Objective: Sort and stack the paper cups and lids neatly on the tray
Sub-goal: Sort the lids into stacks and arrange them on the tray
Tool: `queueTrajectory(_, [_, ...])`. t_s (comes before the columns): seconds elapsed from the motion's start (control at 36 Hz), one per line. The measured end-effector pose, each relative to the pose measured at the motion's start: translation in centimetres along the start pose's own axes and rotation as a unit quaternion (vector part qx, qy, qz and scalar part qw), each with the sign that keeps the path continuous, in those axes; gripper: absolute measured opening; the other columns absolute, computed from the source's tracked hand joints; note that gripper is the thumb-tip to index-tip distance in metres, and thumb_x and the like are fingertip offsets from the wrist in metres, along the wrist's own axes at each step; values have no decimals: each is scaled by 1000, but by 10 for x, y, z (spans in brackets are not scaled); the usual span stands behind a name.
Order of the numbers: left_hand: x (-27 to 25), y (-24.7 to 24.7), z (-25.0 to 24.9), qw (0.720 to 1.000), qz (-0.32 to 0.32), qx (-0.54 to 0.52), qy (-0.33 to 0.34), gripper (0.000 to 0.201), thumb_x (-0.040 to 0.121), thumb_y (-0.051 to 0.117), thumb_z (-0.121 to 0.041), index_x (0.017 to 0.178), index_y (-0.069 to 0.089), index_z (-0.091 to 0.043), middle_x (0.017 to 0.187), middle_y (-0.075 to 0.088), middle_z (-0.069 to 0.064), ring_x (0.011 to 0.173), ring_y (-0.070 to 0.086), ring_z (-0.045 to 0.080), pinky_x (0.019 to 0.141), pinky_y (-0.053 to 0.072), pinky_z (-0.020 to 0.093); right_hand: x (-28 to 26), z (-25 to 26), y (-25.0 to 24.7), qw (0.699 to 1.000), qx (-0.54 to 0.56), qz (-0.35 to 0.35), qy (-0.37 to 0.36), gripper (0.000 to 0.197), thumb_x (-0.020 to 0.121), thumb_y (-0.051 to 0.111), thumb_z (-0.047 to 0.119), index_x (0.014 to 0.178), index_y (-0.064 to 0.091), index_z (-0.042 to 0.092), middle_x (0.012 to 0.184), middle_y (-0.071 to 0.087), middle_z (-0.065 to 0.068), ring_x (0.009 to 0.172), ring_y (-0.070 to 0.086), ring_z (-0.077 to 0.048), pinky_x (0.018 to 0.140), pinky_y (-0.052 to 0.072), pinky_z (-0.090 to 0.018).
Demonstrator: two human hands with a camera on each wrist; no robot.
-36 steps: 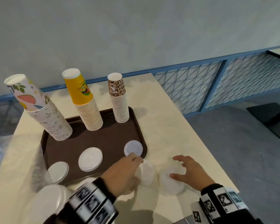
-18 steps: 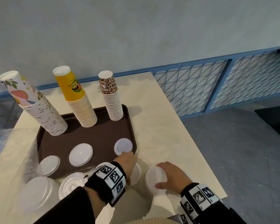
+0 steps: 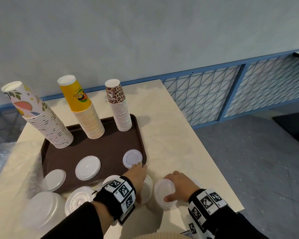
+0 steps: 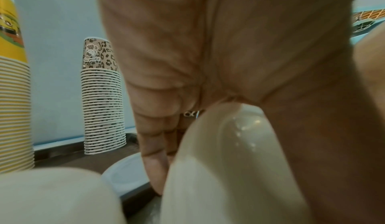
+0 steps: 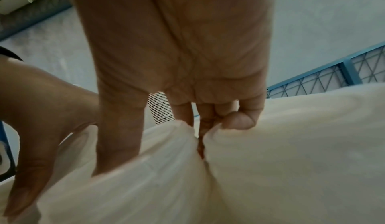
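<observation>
A white lid point(image 3: 163, 191) lies on the table point(image 3: 171, 144) just off the near right corner of the tray point(image 3: 110, 145). The right hand point(image 3: 181, 186) grips it, fingers curled over its far rim and thumb on the near one. The left hand point(image 3: 136, 176) clasps a second lid point(image 3: 149, 188), its fingertips touching the small lid point(image 3: 132, 158) on the tray. With 3 cup stacks point(image 3: 86, 118) standing, lid sorting looks to be in hand. Next, each held lid likely needs lifting onto a same-sized lid.

Left grip point(image 3: 136, 180) and right grip point(image 3: 179, 185) clasp, palms down.
</observation>
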State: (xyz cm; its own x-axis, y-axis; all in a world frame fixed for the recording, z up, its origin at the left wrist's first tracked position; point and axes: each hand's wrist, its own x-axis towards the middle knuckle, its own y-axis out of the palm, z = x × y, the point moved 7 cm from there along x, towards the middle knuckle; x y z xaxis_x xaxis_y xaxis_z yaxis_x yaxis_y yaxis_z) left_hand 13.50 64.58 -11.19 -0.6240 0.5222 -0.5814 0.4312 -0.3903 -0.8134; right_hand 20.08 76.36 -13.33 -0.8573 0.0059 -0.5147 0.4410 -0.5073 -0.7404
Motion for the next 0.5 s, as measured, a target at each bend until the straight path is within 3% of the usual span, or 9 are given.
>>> queueTrajectory(0.19, [-3, 4, -1, 999, 6, -43, 19, 99, 63, 86, -23, 138, 23, -8, 136, 45, 14, 126, 47, 28, 103, 41, 35, 0, 7, -2, 1000, 3, -6, 2, 66, 70, 76, 32, 125, 43, 17, 127, 49, -4, 117, 44, -22, 98, 38, -32])
queueTrajectory(0.31, [-8, 3, 5, 995, 17, -100, 24, 91, 59, 88, -22, 127, 28, -14, 126, 51, 11, 114, 55, 29, 96, 49, 40, 0, 12, -3, 1000, -21, -7, 17, 68, 68, 77, 33, 121, 38, 17, 121, 55, -6, 111, 50, -24, 94, 38, -35])
queueTrajectory(0.39, [-10, -1, 12, 987, 12, -157, 34, 84, 59, 87, -22, 121, 30, -16, 119, 54, 8, 101, 57, 24, 91, 50, 38, 0, 14, -7, 999, -22, -21, 14, 70, 67, 77, 34, 121, 35, 21, 122, 55, -1, 112, 53, -23, 96, 34, -37])
queueTrajectory(0.5, [-12, -6, 21, 977, 5, -211, 45, 70, 64, 82, -31, 116, 38, -15, 118, 52, 8, 104, 56, 27, 89, 50, 41, -1, 20, -13, 1000, 0, -30, 1, 72, 68, 76, 33, 126, 34, 27, 126, 51, 2, 114, 52, -22, 99, 31, -37])
